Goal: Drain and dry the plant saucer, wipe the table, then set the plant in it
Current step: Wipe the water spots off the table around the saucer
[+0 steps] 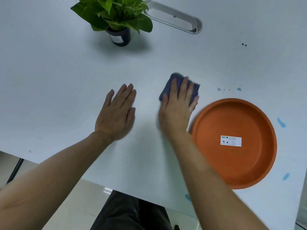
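Right hand (177, 107) pressed flat on a folded blue cloth (180, 87) mid-desk, fingers spread over it, not clenched; left hand (117, 113) open and empty, palm down on the desk (49, 80), apart from the right. Saucer (234, 143) upright near the front edge toward the right, just beside the right wrist, looking dry inside. Plant (116, 19) in its dark pot well apart, toward the far edge. Blue drops (281, 122) left on the desk beyond and to the right of the saucer, plus one at the front edge. Risks, as judged: forearm knocking the saucer off the near edge during wiping; drops around the saucer missed, or smeared under it. White label in the saucer with a green logo, print too small to read; pot label likewise unreadable.
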